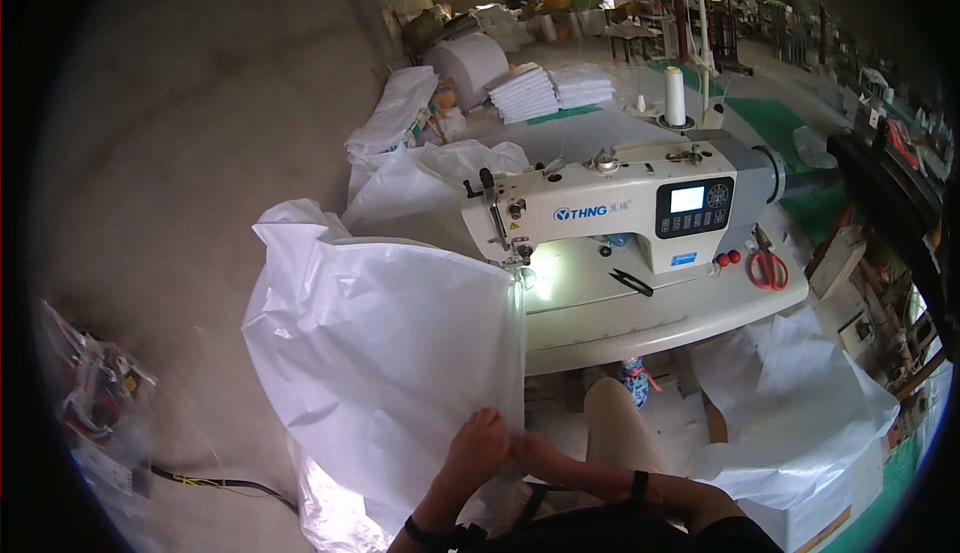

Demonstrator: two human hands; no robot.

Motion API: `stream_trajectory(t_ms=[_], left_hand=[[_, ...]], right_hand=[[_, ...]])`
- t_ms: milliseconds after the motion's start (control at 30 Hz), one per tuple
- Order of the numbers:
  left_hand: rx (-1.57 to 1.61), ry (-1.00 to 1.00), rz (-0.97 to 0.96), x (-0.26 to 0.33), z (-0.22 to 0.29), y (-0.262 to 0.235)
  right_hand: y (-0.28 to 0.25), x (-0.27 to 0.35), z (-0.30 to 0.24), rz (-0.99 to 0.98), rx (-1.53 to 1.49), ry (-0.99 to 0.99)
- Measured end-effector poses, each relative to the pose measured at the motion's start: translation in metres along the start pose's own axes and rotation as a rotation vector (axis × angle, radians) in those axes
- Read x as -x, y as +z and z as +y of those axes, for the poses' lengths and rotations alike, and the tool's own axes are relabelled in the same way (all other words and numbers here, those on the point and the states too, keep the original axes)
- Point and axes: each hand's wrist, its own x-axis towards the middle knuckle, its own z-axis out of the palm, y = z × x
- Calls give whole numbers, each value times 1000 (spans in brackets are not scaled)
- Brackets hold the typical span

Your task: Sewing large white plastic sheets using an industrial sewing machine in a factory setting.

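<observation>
A large white plastic sheet (380,353) is gripped at its near edge by both hands, the left hand (478,448) and right hand (535,450) closed on it side by side; its far end is fed under the needle of the cream sewing machine (610,203) on the table (640,318), where red-handled scissors (768,268) lie
</observation>
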Motion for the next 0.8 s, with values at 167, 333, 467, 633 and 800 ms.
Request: stream_trajectory(t_ms=[167,333,467,633,800], left_hand=[[636,-456,-243,0,-3,6],[307,-457,-170,-8,-1,23],[306,-333,-138,-10,5,23],[424,-238,19,-20,18,14],[501,-283,39,-21,22,19]], right_hand=[[4,4,-9,-47,184,-8],[-44,-8,-50,-622,63,316],[-130,-76,-86,-168,526,117],[-149,-161,-102,499,718,64],[-128,-188,-99,657,748,165]])
